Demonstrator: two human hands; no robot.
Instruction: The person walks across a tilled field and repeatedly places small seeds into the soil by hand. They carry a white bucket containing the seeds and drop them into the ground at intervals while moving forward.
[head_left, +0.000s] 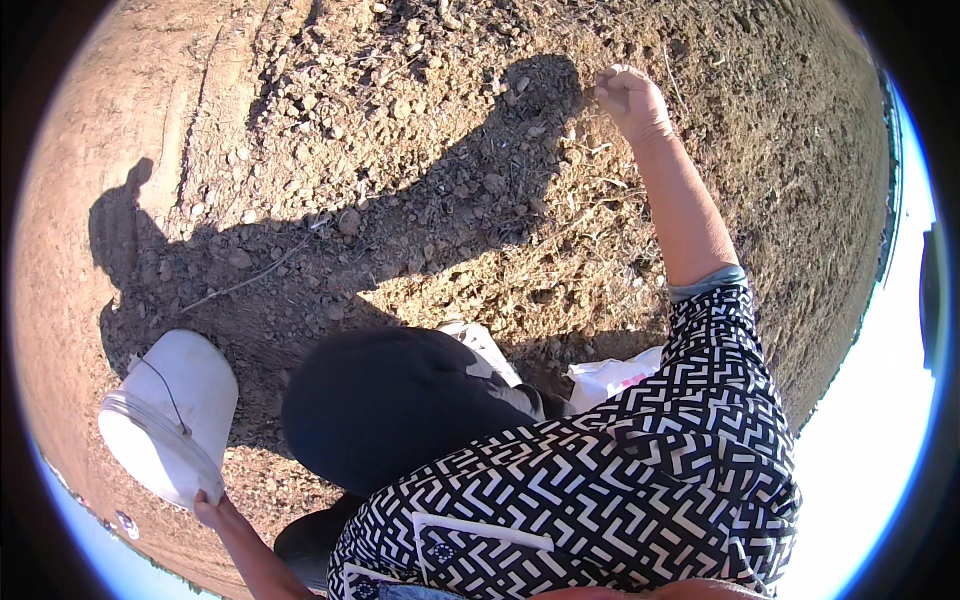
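My left hand (208, 511) grips the rim edge of a white plastic bucket (191, 382) at the lower left. The bucket has a thin wire handle (166, 391) lying against its side, and its contents cannot be seen. My right hand (628, 96) reaches far out over the dry, cloddy soil (450, 67), its fingers curled inward. Whether anything small sits inside those fingers cannot be told. Loose clods and dry plant bits surround it.
My bent knee in dark trousers (397, 405) fills the lower middle. Beside it are a light-coloured shoe (484, 351) and a white sack (609, 377), partly hidden by my sleeve. A dry stem (251, 281) lies in my shadow.
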